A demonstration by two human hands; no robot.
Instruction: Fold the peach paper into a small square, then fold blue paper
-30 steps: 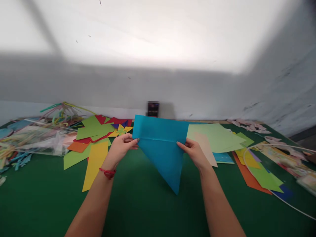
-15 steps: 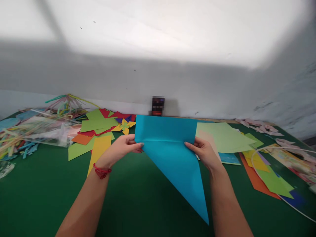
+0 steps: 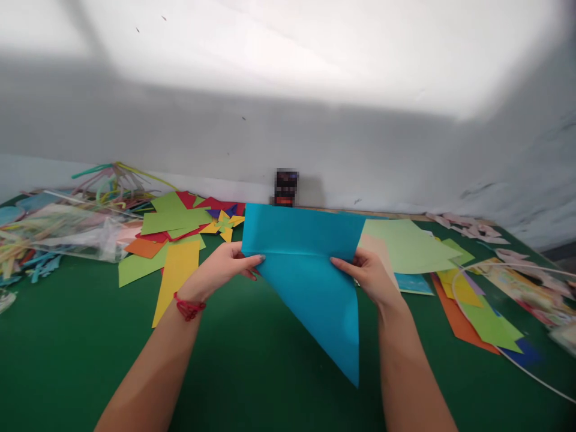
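Note:
A large sheet of blue paper (image 3: 310, 282) is held up above the green table. A crease runs across it between my hands, with a rectangular strip above and a triangular part below that tapers to a point at the lower right. My left hand (image 3: 234, 263) pinches the left end near the crease, thumb in front and fingers behind. At the right end my right hand (image 3: 362, 270) grips it the same way, the fingers partly hidden by the paper. A red string bracelet (image 3: 189, 307) circles my left wrist.
Green, red and yellow paper sheets (image 3: 182, 270) lie to the left, near a yellow paper star (image 3: 224, 225). Plastic bags (image 3: 76, 231) with colourful strips sit farther left. Pale green paper (image 3: 414, 246) and a colourful stack (image 3: 486, 312) lie right. A blurred-out dark object (image 3: 286, 187) stands by the wall.
The blue paper's lower point has swung left and up, and its upper right corner flares outward slightly. Both hands keep their hold. The whole view has shifted slightly.

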